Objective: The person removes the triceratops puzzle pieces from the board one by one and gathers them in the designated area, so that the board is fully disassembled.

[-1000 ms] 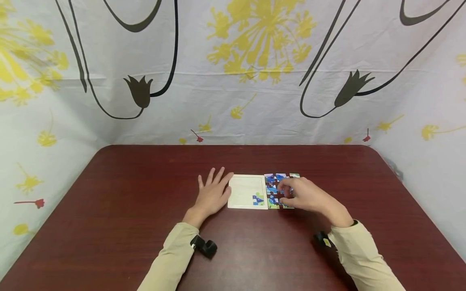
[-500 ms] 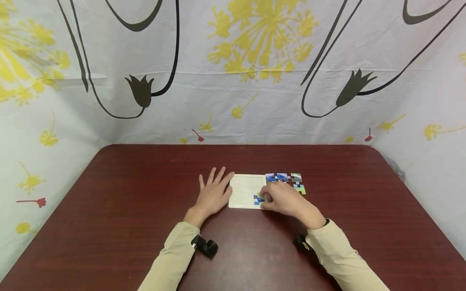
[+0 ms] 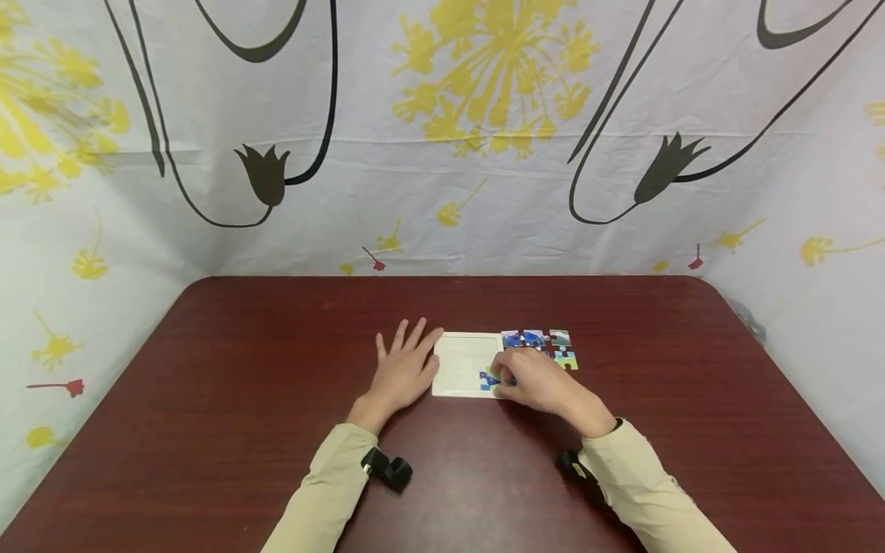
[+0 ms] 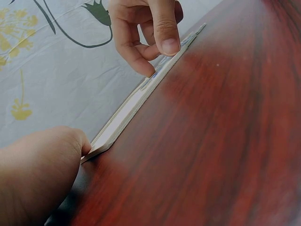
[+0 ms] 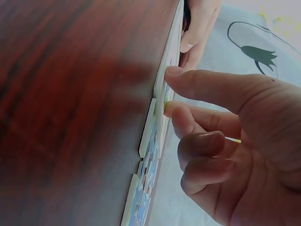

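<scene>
My right hand [image 3: 542, 382] is over the lower right corner of a pale wooden puzzle tray [image 3: 458, 359]. In the right wrist view its thumb and index finger curl around the edges of a puzzle piece [image 5: 166, 108]; only a yellow-green sliver of it shows. The other fingers fold toward the palm. Blue and green printing [image 3: 487, 380] shows in the tray's corner beside the fingertips. My left hand [image 3: 397, 372] lies flat on the table with fingers spread, its thumb and index finger touching the tray's left edge.
Loose jigsaw pieces [image 3: 534, 338] lie right of the tray, several partly hidden behind the right hand. A green and blue piece [image 3: 565, 359] is at their right end. The dark red table [image 3: 276, 346] meets a patterned cloth [image 3: 415, 153] behind.
My right hand has moved left from above the loose pieces to the tray's lower right corner, and in the last half second it has hardly moved. The left hand stays at the tray's edge.
</scene>
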Demonstrator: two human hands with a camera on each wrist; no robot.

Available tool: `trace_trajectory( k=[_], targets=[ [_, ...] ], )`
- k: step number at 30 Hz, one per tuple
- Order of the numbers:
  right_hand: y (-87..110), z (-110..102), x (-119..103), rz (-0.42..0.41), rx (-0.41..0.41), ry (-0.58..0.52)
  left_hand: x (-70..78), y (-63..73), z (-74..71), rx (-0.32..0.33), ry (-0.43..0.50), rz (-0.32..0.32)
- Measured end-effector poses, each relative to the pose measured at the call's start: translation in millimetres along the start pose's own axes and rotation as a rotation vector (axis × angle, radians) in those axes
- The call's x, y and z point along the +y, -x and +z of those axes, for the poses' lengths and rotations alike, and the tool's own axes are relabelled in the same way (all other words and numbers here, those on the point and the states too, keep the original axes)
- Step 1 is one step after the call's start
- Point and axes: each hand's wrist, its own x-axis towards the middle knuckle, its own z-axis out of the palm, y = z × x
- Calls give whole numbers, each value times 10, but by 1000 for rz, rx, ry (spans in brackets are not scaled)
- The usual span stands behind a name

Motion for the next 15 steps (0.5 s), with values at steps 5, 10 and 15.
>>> trace_trajectory(
  k=[5,10,15],
  targets=[
    [-1,0,5,-3,9,-23,6,2,-6,3,0,2],
    [3,-3,3,1,16,-32,8,2,-5,4,3,3],
    [0,3,-2,-3,28,-23,5,2,3,5,8,1]
  ],
)
